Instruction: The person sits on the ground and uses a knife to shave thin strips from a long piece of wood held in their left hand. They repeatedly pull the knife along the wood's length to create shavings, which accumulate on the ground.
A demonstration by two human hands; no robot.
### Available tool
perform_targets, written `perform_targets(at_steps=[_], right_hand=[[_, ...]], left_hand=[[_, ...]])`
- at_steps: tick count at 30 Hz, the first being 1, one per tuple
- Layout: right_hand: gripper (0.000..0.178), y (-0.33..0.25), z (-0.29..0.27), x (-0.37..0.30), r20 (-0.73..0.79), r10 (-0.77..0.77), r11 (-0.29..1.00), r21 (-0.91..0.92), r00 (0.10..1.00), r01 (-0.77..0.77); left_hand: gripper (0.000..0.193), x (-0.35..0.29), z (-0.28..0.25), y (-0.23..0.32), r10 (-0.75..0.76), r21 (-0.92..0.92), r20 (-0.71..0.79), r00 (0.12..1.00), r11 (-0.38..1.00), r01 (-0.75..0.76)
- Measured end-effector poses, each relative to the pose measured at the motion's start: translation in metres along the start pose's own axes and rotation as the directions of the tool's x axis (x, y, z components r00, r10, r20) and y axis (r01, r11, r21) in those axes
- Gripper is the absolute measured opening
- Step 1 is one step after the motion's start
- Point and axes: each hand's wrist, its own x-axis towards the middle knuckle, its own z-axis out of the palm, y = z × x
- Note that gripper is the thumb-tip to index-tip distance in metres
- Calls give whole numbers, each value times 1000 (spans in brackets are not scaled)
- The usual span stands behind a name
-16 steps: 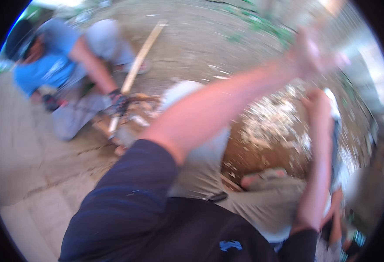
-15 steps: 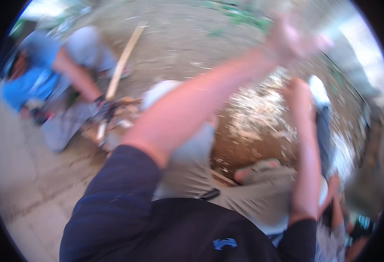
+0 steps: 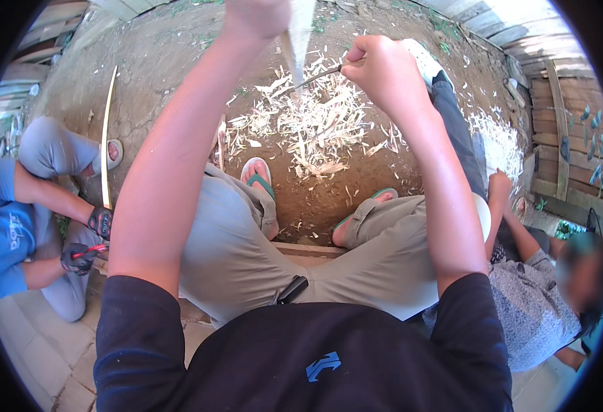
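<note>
My left hand (image 3: pixel 257 17) is raised at the top of the view, closed on a pale strip of wood (image 3: pixel 301 34) that tapers downward and is a little blurred. The upper edge of the view cuts off part of this hand. To its right, my right hand (image 3: pixel 384 69) is a fist around a thin, dark, blade-like tool (image 3: pixel 322 74). The tool points left, its far end close to the strip's lower tip; I cannot tell whether they touch. Below both hands, pale wood shavings (image 3: pixel 322 130) are heaped on the brown soil.
On the left a person in a blue shirt (image 3: pixel 13 233) wears dark gloves and holds a red-handled tool (image 3: pixel 92 251) beside a long pale strip (image 3: pixel 108 137). Another person (image 3: pixel 531 305) sits close on my right. A plank wall (image 3: pixel 562 130) stands beyond. My sandalled feet flank the soil.
The view has steadied and turned. My left hand, blurred and spread at the upper right before, is now closed further left. My right fist has risen, and its tool is visible.
</note>
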Motion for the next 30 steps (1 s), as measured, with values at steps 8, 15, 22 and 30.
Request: perform_targets(at_steps=[8,15,22,30], right_hand=[[11,-14,20,3,43,6,997,-71,999,-3],[13,-8,7,1,-97,29,999,-43,995,-33],[11,-13,-7,3,-96,92,996,16,991,-91],[11,-16,-18,5,-140,74,997,17,987,-72]], left_hand=[[40,8,-10,-7,-31,85,52,998,996,27],[45,1,-20,-32,-124,-151,140,982,978,145],[52,3,-9,-14,-105,21,171,980,994,103],[64,9,-15,-4,-174,182,234,956,974,133]])
